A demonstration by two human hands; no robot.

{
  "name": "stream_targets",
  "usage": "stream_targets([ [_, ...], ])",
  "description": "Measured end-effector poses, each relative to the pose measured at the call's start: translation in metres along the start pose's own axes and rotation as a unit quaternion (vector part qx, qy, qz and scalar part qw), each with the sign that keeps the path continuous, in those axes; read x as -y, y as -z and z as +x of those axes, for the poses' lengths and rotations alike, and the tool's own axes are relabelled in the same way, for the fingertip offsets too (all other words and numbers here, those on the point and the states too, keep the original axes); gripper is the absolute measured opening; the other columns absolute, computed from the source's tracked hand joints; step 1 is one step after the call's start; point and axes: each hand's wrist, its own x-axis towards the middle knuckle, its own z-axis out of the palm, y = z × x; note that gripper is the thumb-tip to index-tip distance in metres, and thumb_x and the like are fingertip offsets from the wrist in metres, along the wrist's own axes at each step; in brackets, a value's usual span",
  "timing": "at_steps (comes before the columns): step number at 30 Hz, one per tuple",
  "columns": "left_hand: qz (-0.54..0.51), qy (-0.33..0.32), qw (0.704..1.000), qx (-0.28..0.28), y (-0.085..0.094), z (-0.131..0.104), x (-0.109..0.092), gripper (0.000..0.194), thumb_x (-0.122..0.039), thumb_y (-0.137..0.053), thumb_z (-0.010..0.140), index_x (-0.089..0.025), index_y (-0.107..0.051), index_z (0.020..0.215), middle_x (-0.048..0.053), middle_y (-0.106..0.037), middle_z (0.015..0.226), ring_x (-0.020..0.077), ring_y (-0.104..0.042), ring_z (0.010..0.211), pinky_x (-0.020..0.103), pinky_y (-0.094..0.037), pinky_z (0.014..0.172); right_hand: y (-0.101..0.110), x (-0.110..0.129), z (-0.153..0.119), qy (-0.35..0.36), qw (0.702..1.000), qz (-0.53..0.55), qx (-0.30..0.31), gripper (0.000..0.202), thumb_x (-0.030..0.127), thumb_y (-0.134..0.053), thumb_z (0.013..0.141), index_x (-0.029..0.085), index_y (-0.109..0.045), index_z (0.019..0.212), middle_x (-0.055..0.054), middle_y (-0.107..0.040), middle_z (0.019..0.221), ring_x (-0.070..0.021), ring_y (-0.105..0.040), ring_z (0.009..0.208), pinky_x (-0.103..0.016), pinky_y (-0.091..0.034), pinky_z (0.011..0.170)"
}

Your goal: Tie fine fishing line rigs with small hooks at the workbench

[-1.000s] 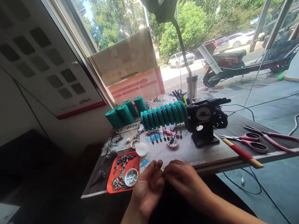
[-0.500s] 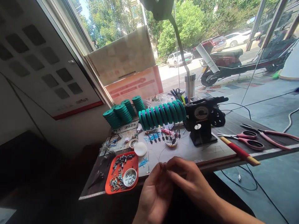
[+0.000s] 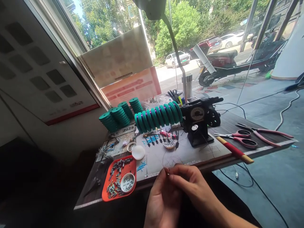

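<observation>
My left hand [image 3: 160,198] is in front of the table edge, palm up, with thumb and fingertips pinched together. The fingertips of my right hand [image 3: 192,182] close in a pinch against it. A thin line [image 3: 163,160] loops up from between the fingertips; whatever else they hold is too small to make out. Beyond the hands, several teal ring-shaped spools [image 3: 158,117] sit in a row on the shaft of a black machine [image 3: 198,122]. Small dark weights [image 3: 177,145] dangle beneath the spools. Below them is a small bowl of silvery beads [image 3: 169,143].
At left lies an orange tray [image 3: 104,190] of metal parts, with a white cup [image 3: 127,182] in it. A white disc [image 3: 138,152], blue strips [image 3: 141,166] and stacked teal spools [image 3: 118,115] are nearby. Scissors [image 3: 244,139], pliers [image 3: 263,134] and a red-wrapped stick [image 3: 235,150] lie right.
The camera view has shifted, so the table and machine appear farther left. Both hands stay pinched together, with the right fingertips slightly shifted.
</observation>
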Motion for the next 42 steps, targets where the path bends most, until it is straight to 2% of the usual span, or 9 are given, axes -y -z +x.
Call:
stream_targets([
  [5, 0.016, -0.025, 0.999, -0.026, 0.002, 0.000, 0.001, 0.034, -0.009, -0.042, 0.090, -0.008, -0.068, 0.069, 0.008, -0.071, 0.070, 0.0120, -0.068, 0.066, 0.019, -0.055, 0.062, 0.002, 0.004, 0.000, -0.053, 0.996, 0.057, 0.041, 0.018, 0.032, -0.062, 0.067, 0.015, -0.066, 0.061, -0.003, -0.065, 0.062, -0.0168, -0.058, 0.063, -0.025, -0.047, 0.060],
  [9, 0.113, -0.076, 0.991, -0.008, 0.015, -0.007, -0.010, 0.015, -0.008, -0.059, 0.080, -0.012, -0.070, 0.071, 0.002, -0.065, 0.063, 0.0075, -0.059, 0.055, 0.014, -0.047, 0.050, 0.009, 0.003, 0.006, 0.075, 0.988, -0.112, 0.078, 0.021, 0.026, -0.050, 0.081, 0.015, -0.063, 0.068, -0.004, -0.065, 0.067, -0.0161, -0.059, 0.064, -0.026, -0.047, 0.062],
  [14, 0.397, -0.267, 0.877, 0.050, 0.029, -0.018, -0.016, 0.018, -0.030, -0.079, 0.061, -0.015, -0.069, 0.056, -0.003, -0.047, 0.056, 0.0050, -0.038, 0.048, 0.014, -0.032, 0.043, -0.006, -0.022, 0.030, 0.350, 0.800, -0.470, 0.125, 0.015, 0.014, -0.052, 0.083, 0.017, -0.064, 0.091, -0.011, -0.068, 0.092, -0.0256, -0.060, 0.087, -0.038, -0.045, 0.075],
  [18, 0.475, -0.396, 0.784, 0.049, 0.028, -0.024, -0.012, 0.019, -0.033, -0.076, 0.062, -0.018, -0.070, 0.052, 0.003, -0.050, 0.069, 0.0144, -0.046, 0.065, 0.021, -0.038, 0.058, -0.028, -0.051, 0.044, 0.396, 0.756, -0.490, 0.176, 0.026, 0.017, -0.058, 0.081, 0.020, -0.061, 0.106, -0.010, -0.065, 0.112, -0.0299, -0.055, 0.106, -0.044, -0.042, 0.087],
  [30, 0.525, -0.358, 0.768, 0.076, 0.021, -0.037, -0.044, 0.017, -0.024, -0.071, 0.067, -0.017, -0.065, 0.052, 0.002, -0.050, 0.068, 0.0147, -0.047, 0.064, 0.021, -0.035, 0.055, -0.023, -0.060, 0.034, 0.491, 0.731, -0.449, 0.151, 0.019, 0.016, -0.045, 0.090, 0.018, -0.063, 0.096, -0.010, -0.069, 0.095, -0.0229, -0.063, 0.088, -0.039, -0.048, 0.079],
  [33, 0.565, -0.317, 0.758, 0.076, 0.012, -0.043, -0.062, 0.016, -0.021, -0.069, 0.070, -0.017, -0.065, 0.055, 0.001, -0.051, 0.072, 0.0140, -0.048, 0.068, 0.020, -0.037, 0.059, -0.007, -0.038, 0.024, 0.499, 0.760, -0.400, 0.118, 0.020, 0.012, -0.046, 0.088, 0.019, -0.063, 0.099, -0.009, -0.070, 0.094, -0.0210, -0.065, 0.084, -0.035, -0.051, 0.074],
  [36, 0.570, -0.277, 0.770, 0.074, 0.007, -0.045, -0.073, 0.018, -0.020, -0.069, 0.071, -0.016, -0.064, 0.054, 0.001, -0.052, 0.070, 0.0125, -0.048, 0.071, 0.017, -0.037, 0.062, 0.005, -0.010, 0.009, 0.401, 0.878, -0.260, 0.032, 0.016, 0.012, -0.055, 0.084, 0.023, -0.065, 0.091, -0.004, -0.072, 0.082, -0.0178, -0.068, 0.071, -0.025, -0.053, 0.063],
  [39, 0.435, -0.178, 0.879, 0.077, 0.008, -0.038, -0.070, 0.015, -0.023, -0.076, 0.065, -0.014, -0.066, 0.058, -0.002, -0.051, 0.064, 0.0062, -0.041, 0.054, 0.016, -0.033, 0.048, 0.006, 0.010, -0.004, 0.226, 0.972, -0.065, -0.024, 0.007, 0.024, -0.059, 0.084, 0.025, -0.065, 0.085, -0.001, -0.072, 0.073, -0.0173, -0.068, 0.062, -0.023, -0.055, 0.056],
  [42, 0.206, -0.092, 0.970, 0.095, 0.015, -0.025, -0.053, 0.016, -0.020, -0.081, 0.058, -0.013, -0.068, 0.064, -0.001, -0.057, 0.069, 0.0061, -0.047, 0.055, 0.016, -0.037, 0.047, 0.000, 0.016, -0.008, 0.118, 0.988, 0.094, -0.016, 0.011, 0.035, -0.060, 0.083, 0.024, -0.063, 0.084, -0.002, -0.071, 0.070, -0.0178, -0.067, 0.060, -0.025, -0.056, 0.058],
])
